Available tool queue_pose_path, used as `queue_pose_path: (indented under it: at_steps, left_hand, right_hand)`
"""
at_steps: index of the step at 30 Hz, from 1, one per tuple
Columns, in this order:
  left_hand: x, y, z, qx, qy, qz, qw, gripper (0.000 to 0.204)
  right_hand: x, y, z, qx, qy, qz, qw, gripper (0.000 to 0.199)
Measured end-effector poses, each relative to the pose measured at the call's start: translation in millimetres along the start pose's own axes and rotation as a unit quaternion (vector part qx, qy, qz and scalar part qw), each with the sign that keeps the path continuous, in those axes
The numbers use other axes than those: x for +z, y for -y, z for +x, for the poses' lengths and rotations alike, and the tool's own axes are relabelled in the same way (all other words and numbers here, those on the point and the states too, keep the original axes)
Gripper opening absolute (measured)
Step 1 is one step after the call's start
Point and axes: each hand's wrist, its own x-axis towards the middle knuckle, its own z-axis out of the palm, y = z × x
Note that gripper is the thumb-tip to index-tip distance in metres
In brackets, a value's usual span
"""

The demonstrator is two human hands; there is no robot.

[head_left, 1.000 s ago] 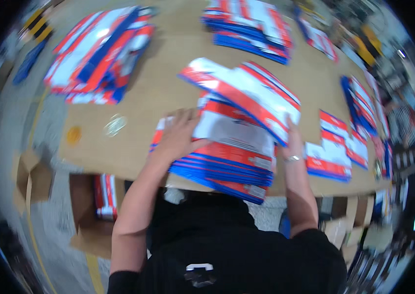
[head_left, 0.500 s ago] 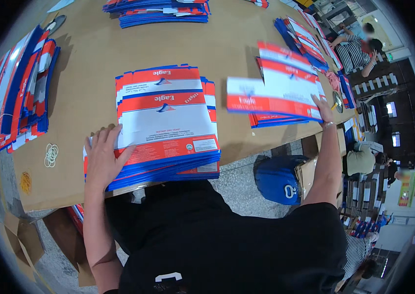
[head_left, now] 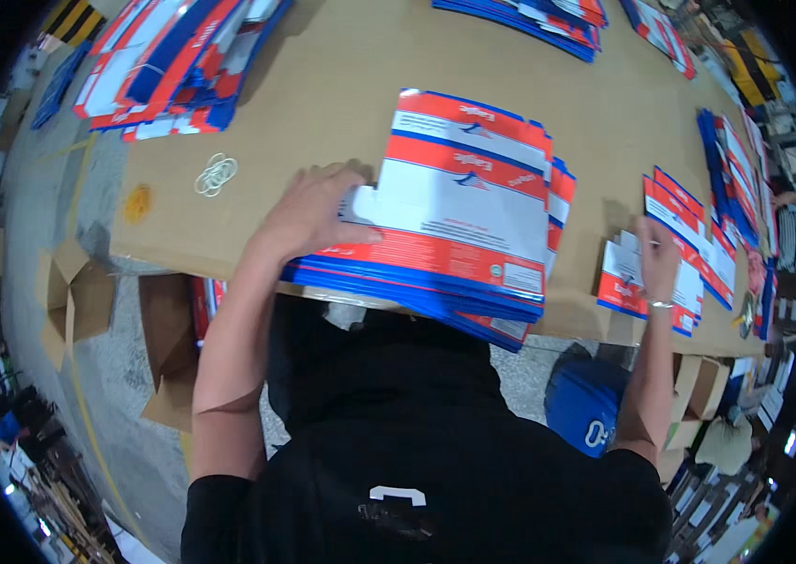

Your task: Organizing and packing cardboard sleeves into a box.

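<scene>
A thick stack of flat folded cartons (head_left: 473,202), printed red, white and blue, lies before me near the table's front edge. My left hand (head_left: 315,211) rests against the stack's left side, thumb spread over the top carton and the other fingers stretched beyond its side flap. To the right is a smaller pile of the same flat cartons (head_left: 687,273). Over that pile my right hand (head_left: 658,263) is bent with its fingers curled together at a carton's edge; slight blur hides the fingertips.
White rubber bands (head_left: 216,175) and yellow rubber bands (head_left: 137,203) lie on the table's left side. Bundled cartons (head_left: 186,66) stand at the far left, more cartons (head_left: 534,21) at the back. A blue stool (head_left: 586,399) and open cardboard boxes (head_left: 78,296) are below the table.
The view has swung left. The carton my right hand held in the air is now down at the right pile. My left hand still touches the main stack's left side.
</scene>
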Motion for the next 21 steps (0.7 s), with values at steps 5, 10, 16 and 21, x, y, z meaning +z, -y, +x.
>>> queue_pose_path:
  at_steps: [5,10,16,21]
  left_hand:
    - [13.5,4.4,-4.3,0.042,-0.097,-0.058,0.993,0.066]
    - [8.0,-4.6,-10.3,0.067,-0.165,-0.094,0.980,0.064]
    - [-11.3,-12.4,-27.8,0.083,-0.207,-0.119,0.967,0.050]
    - [-30.1,-17.8,-49.5,0.121,-0.249,-0.144,0.950,0.034]
  right_hand:
    - [67.6,134.2,-45.6,-0.094,0.128,-0.030,0.987,0.040]
    - [71.3,148.8,-55.0,-0.065,0.112,0.052,0.990,0.051]
    - [70.1,139.3,-51.1,0.142,0.161,0.372,0.903,0.045]
    - [45.3,173.0,-64.4,0.097,0.061,0.464,0.879,0.041]
